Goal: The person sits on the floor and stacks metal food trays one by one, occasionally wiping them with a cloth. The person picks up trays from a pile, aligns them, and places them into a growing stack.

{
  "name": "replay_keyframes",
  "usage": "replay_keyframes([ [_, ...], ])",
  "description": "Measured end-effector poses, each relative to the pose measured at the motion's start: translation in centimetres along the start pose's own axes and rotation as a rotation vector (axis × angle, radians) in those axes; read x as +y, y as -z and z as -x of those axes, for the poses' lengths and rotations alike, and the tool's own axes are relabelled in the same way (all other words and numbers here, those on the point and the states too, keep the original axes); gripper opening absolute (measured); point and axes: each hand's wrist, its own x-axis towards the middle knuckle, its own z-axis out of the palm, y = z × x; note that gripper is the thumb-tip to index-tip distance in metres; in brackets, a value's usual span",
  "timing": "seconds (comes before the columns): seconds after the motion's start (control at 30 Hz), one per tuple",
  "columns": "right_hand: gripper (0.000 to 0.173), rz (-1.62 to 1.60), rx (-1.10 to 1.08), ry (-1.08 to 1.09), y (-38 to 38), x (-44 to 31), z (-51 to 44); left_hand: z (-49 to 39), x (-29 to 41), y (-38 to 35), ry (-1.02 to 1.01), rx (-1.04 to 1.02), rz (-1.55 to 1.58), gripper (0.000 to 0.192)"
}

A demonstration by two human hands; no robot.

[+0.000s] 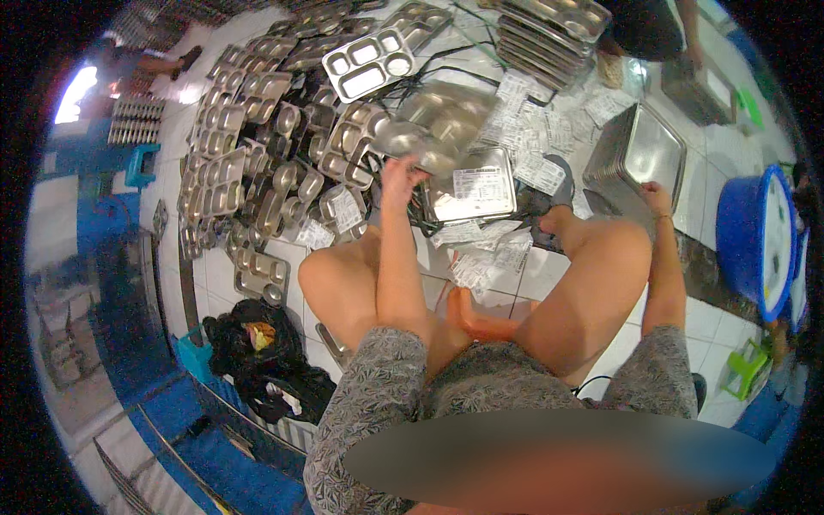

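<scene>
My left hand [402, 183] grips the near edge of a stainless-steel compartment tray [444, 122], blurred by motion. Just beneath and to its right lies a shiny rectangular metal lid or tray [444, 199] with a printed paper sheet [479, 183] on it. At the right, the fingers of my right hand [658, 201] are closed on the near edge of the top metal lid [656, 145] of a tall stack. Another compartment tray [370, 64], bright and with several wells, rests just beyond the left hand.
Many piled compartment trays [219, 180] spread on the left. A tray stack [547, 45] stands at the back. Loose printed sheets [492, 251] lie between my feet. A blue tub [747, 238] and green stool [747, 370] are right; a black bag [257, 360] is left. Another person's arm [689, 32] shows.
</scene>
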Motion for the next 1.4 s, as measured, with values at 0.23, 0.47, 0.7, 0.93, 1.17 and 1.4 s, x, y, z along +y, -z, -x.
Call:
replay_keyframes([
  [0.23, 0.063, 0.804, -0.636, 0.286, 3.9, -10.5, -9.3, -1.3, 12.8, 5.1, -0.56, 0.428, 0.201, 0.062],
  [0.47, 0.08, 0.101, -0.79, 0.55, -3.8, -34.5, -5.6, -5.5, -0.6, 3.6, -0.296, 0.189, -0.41, 0.052],
  [0.7, 0.092, -0.098, -0.464, 0.573, -25.5, -31.8, 4.1, -4.9, -19.3, 8.9, 0.051, 0.054, -1.017, 0.103],
  [0.93, 0.082, -0.13, -0.06, 0.45, -29.9, -24.5, 9.5, -1.6, -21.2, 7.4, 0.303, 0.182, -1.227, 0.152],
  [1.17, 0.062, -0.194, 0.008, 0.285, -31.1, -25.5, 8.7, -1.9, -21.3, 6.0, 0.389, 0.244, -1.308, 0.161],
  [1.4, 0.041, -0.188, 0.024, 0.143, -32.0, -26.0, 8.3, -2.1, -21.5, 6.2, 0.409, 0.233, -1.273, 0.165],
])
